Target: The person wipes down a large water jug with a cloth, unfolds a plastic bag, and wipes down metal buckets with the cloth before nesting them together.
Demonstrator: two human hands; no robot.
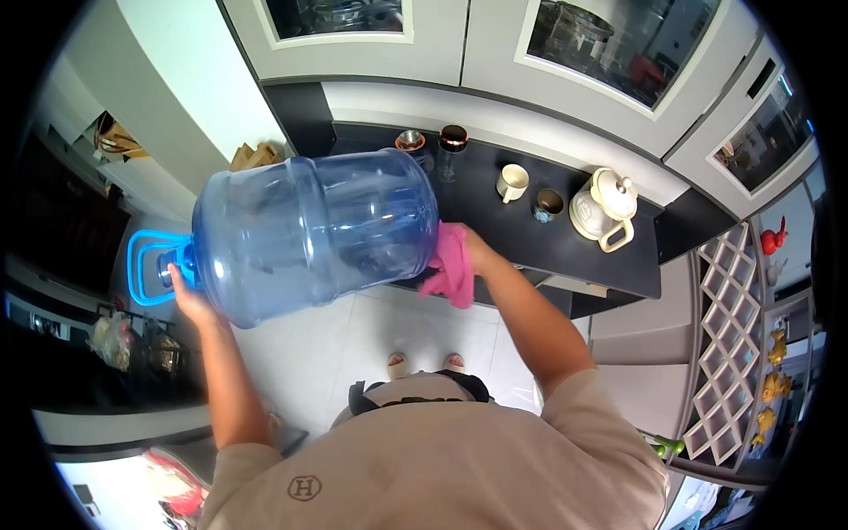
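Jug [309,238], ribbed translucent plastic: left hand [193,303] grips its neck [165,268], right hand [475,251] crumpled cloth [455,268].

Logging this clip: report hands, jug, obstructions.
Left hand at neck end, right hand with pink cloth at base. Jug sideways, held up. Nothing visibly blocking it.

So the water jug [309,234] is sideways between left hand [191,302] and right hand [478,251], cloth [453,269] at its base, mug [512,185], cup [548,208] and teapot [601,210] off right on the counter [565,253].
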